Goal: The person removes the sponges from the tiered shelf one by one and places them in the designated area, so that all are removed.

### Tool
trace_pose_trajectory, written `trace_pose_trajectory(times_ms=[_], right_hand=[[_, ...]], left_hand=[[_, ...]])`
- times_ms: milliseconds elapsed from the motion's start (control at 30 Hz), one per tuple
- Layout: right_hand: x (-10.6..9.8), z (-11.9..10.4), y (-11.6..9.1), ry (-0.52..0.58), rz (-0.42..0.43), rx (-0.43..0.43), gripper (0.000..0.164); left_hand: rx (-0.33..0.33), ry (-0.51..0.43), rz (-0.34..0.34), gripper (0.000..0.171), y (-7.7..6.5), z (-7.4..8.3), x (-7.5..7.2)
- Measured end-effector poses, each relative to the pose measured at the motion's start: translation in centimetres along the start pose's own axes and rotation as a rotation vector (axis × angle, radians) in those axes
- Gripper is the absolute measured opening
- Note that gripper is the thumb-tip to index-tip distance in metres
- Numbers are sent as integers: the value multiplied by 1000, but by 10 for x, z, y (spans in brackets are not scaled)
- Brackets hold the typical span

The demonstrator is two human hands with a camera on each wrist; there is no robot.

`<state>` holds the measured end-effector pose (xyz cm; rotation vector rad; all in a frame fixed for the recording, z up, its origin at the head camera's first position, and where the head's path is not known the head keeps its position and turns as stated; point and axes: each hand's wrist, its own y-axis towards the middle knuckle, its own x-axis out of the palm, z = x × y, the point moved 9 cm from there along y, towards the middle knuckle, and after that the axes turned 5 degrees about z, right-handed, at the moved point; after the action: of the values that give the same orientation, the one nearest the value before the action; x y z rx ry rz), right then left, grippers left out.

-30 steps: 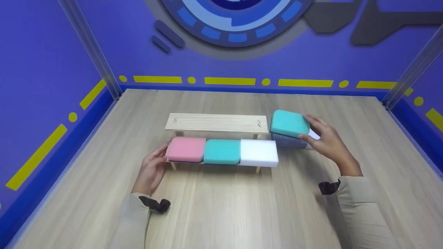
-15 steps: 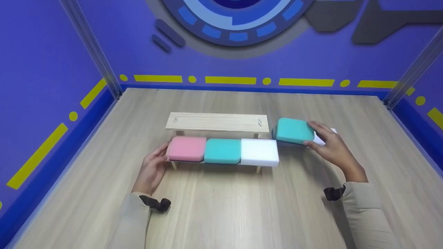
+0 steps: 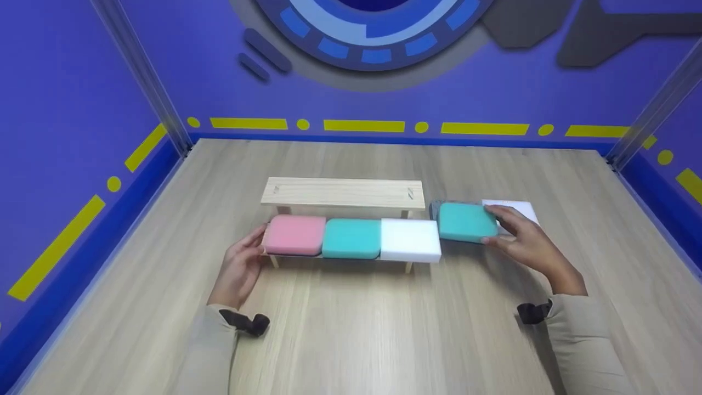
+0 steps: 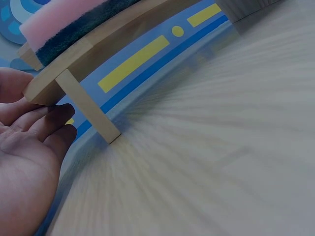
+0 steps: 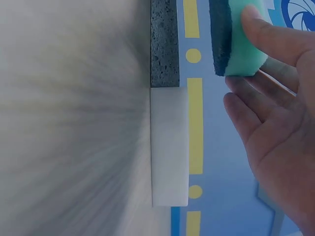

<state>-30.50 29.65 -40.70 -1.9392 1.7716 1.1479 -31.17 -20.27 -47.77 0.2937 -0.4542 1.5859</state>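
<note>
My left hand grips the left end of a small wooden rack, thumb at the board's edge and fingers underneath. Along its front shelf lie a pink sponge, a teal sponge and a white sponge, side by side. The pink one has a dark scouring layer below. Right of the rack, my right hand pinches a second teal sponge by its right edge. In the right wrist view that sponge is raised off the table, dark layer beneath.
The rear wooden shelf bears nothing. Beyond the held sponge, a speckled grey block and a white block lie end to end on the table. Blue panels stand at the back and sides.
My right hand has brought the teal sponge towards me and slightly right, uncovering more of the grey and white blocks behind. The left hand stays on the rack.
</note>
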Motion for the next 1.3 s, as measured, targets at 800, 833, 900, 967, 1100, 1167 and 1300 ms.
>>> trace_pose_trajectory(times_ms=[800, 833, 900, 967, 1100, 1167, 1300], right_hand=[[18, 13, -7, 59, -145, 73, 68], [19, 13, -7, 56, -148, 76, 68], [20, 15, -7, 50, -154, 88, 70], [21, 16, -8, 50, -164, 105, 70], [22, 20, -9, 30, -184, 141, 71], [23, 22, -10, 22, -191, 154, 70], [23, 23, -11, -1, -201, 155, 71]], left_hand=[[-11, -2, -2, 60, 0, 1, 0], [-12, -4, -1, 60, 0, 1, -1], [-13, -2, -1, 60, 0, 0, -1], [-14, -3, 3, 60, 0, 0, -2], [-12, -6, 2, 60, 0, -1, -2], [-12, -11, 4, 60, 0, -1, -2], [-15, -14, 5, 60, -1, -2, -2]])
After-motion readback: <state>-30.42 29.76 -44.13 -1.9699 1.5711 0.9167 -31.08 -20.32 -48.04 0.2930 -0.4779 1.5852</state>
